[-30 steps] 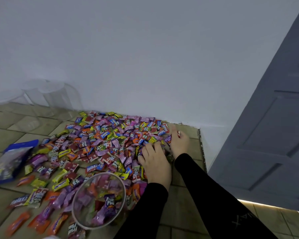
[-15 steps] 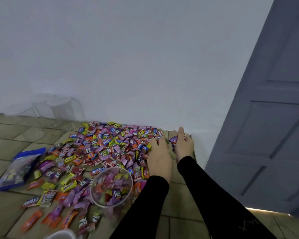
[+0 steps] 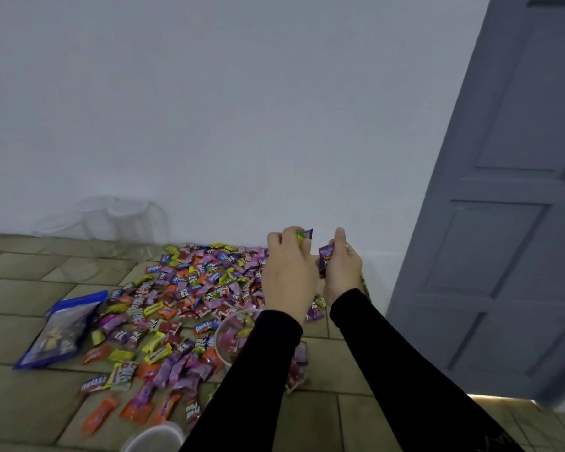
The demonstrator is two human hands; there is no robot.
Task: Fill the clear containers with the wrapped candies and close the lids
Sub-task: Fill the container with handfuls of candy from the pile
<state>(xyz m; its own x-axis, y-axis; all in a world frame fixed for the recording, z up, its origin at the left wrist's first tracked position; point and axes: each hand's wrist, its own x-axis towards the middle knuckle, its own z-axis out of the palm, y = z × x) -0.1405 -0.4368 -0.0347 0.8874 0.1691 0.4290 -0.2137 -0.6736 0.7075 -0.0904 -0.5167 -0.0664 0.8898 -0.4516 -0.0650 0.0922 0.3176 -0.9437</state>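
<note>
Two hands: both raised above the right edge of the candy spread, close together but not touching, black sleeves running back toward the camera.
Left hand (image 3: 289,272): seen from the back, fingers curled over a few wrapped candies; a purple and yellow-green wrapper (image 3: 304,235) sticks out past the fingertips.
Right hand (image 3: 341,267): fingers curled round a purple wrapped candy (image 3: 325,256), index finger straighter and pointing up.
Wrapped candies (image 3: 190,288): a wide, loose spread of purple, pink, red, yellow, orange and blue wrappers on the tiled floor (image 3: 23,406), reaching from the wall toward the camera; some wrappers read "Relax", others are too blurred to read.
Open clear container (image 3: 232,337): stands on the floor at the near edge of the spread, just under the left forearm, which hides part of its rim; pink and purple candies lie inside, no lid on it.
Spare clear containers (image 3: 118,220): a group stands against the wall (image 3: 242,109), left of the spread and well apart from the hands; how many cannot be told.
Blue bag (image 3: 62,331): lies flat on the floor at the left edge of the spread.
White round lid (image 3: 154,438): at the bottom edge, partly cut off.
Grey door (image 3: 503,223): panelled, fills the right side.
</note>
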